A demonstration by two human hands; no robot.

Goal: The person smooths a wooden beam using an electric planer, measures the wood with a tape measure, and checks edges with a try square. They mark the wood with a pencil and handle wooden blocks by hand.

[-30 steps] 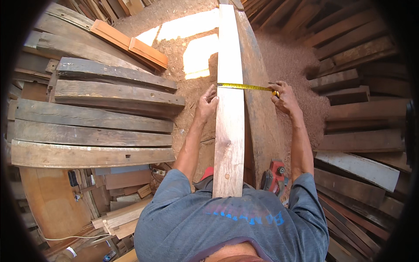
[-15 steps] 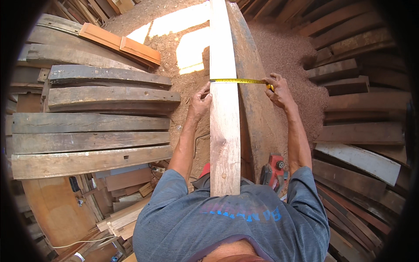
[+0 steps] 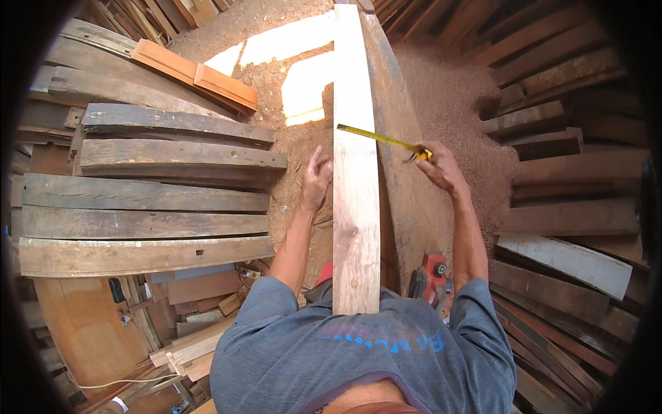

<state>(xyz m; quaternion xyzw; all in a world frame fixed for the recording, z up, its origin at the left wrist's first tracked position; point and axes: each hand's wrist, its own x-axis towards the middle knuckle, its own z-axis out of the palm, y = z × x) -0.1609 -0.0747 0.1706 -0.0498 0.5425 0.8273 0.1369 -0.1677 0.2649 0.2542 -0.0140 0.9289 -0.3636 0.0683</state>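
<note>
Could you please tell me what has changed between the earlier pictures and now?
The left hand has moved back toward the body, away from the end of the tape measure, its fingers now opened. The right hand has also drawn back, so the tape now slants across the board. Unchanged: the right hand's hold, the board, the red power tool.

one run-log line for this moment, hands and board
left hand: open, nothing held, beside pale board | right hand: holding yellow tape measure | tape blade: extended over board, slanted
</note>
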